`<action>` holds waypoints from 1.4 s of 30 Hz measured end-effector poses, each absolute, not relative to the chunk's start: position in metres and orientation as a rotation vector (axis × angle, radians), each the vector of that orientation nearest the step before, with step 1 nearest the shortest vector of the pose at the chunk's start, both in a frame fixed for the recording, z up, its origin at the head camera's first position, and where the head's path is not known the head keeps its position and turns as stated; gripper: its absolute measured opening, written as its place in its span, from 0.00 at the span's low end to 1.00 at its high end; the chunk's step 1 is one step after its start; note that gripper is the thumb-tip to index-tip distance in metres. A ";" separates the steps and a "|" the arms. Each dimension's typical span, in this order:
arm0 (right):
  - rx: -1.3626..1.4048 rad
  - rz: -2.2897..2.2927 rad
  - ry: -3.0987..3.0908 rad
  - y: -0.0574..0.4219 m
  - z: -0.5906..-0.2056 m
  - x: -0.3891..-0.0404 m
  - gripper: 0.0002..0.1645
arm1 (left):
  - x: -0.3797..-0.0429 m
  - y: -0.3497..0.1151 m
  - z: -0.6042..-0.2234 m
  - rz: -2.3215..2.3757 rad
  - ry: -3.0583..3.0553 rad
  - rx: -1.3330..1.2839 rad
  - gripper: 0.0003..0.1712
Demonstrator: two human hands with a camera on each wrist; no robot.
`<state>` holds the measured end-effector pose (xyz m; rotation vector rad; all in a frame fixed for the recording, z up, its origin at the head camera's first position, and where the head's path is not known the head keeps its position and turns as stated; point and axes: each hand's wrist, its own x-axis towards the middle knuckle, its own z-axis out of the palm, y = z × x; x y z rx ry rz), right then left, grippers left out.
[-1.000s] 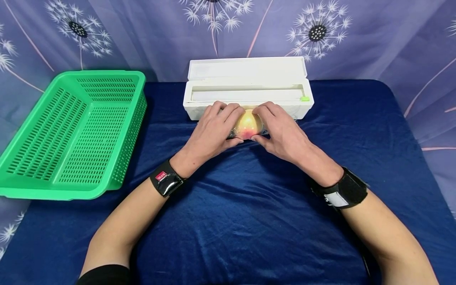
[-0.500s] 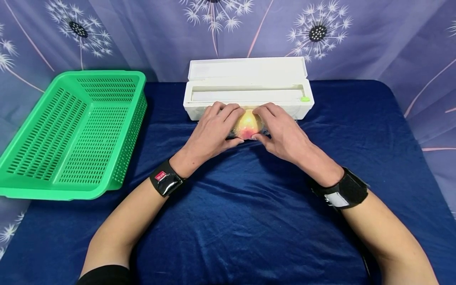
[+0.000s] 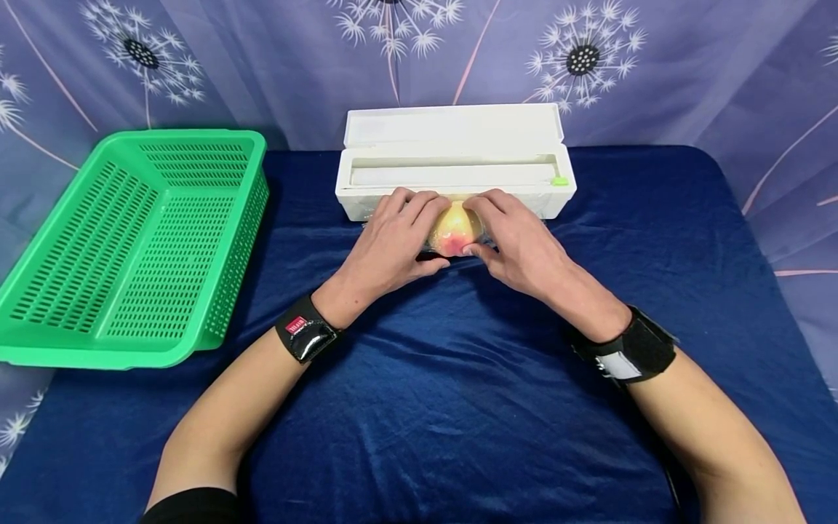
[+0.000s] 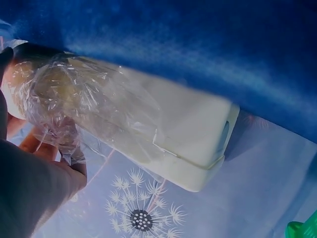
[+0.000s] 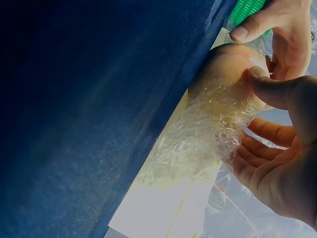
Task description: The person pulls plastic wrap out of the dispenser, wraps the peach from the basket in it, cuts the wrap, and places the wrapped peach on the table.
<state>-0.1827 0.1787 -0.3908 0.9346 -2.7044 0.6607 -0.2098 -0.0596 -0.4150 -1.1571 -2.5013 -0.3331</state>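
Observation:
A yellow and pink peach lies under clear cling film, in front of a white cling film box. From the left, my left hand holds the peach with its fingers curled over the far side; its thumb stands slightly off the near side. My right hand grips the peach from the right, its thumb pressed on the near pink part and fingers behind. Crinkled film spreads out to both sides of the fruit in the wrist views. The box's lid is up, and a roll shows inside.
A green plastic basket stands on the left of the table. A light green slider sits at the box's right end. Blue cloth covers the table, and a patterned curtain hangs close behind the box.
My left thumb has lifted slightly away from the near side of the peach. The right hand, the peach and the box stay nearly in place.

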 end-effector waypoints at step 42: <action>0.960 0.623 -2.747 0.180 -0.388 -0.182 0.31 | -0.209 -0.059 -0.414 -0.322 -2.484 -1.158 0.47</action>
